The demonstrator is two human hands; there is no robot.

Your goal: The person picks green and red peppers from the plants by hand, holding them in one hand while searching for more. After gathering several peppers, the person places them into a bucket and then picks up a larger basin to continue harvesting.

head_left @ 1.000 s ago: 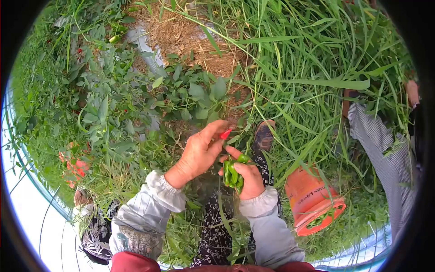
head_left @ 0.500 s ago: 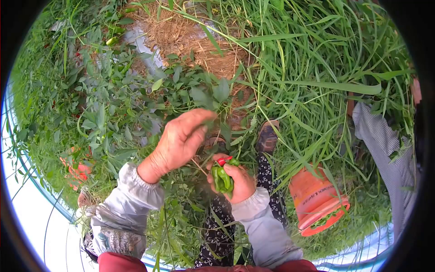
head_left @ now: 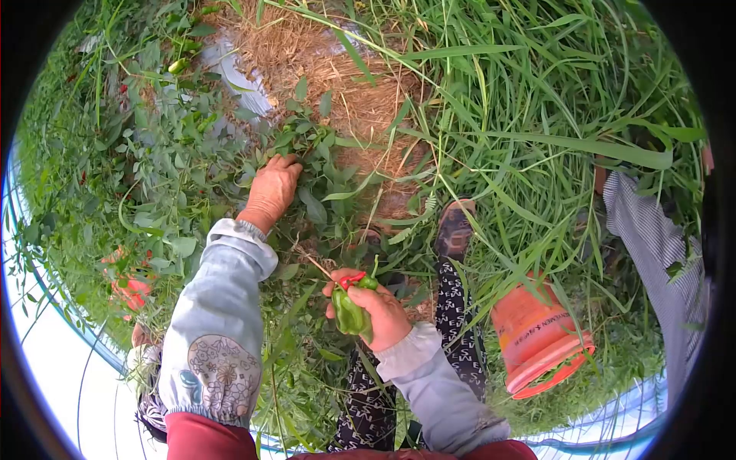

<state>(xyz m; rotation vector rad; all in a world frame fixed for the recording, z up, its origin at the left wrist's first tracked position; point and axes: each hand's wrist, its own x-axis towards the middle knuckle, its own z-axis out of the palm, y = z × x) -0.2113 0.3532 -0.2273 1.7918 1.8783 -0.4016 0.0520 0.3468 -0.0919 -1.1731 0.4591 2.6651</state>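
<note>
My left hand (head_left: 272, 190) reaches into the leafy pepper plants (head_left: 303, 138), its fingers curled among the leaves. The fingertips are partly covered, and I cannot see what they grip. My right hand (head_left: 381, 313) is closed around a bunch of green peppers (head_left: 351, 313), held low above the plants and in front of my legs. A small glossy red piece, seemingly a red pepper (head_left: 353, 280), shows on top of the bunch near my thumb. A thin dry stalk (head_left: 314, 262) runs up toward the left from beside that hand.
An orange bucket (head_left: 537, 330) with green matter inside stands in the grass at right. Tall grass (head_left: 529, 100) fills the upper right. Straw (head_left: 337, 77) and grey plastic sheeting (head_left: 238, 77) cover the ground ahead. Grey mesh cloth (head_left: 652, 253) hangs at far right.
My left hand has moved up and away from my right hand into the leaves. My right hand has shifted slightly left and down, still holding the peppers.
</note>
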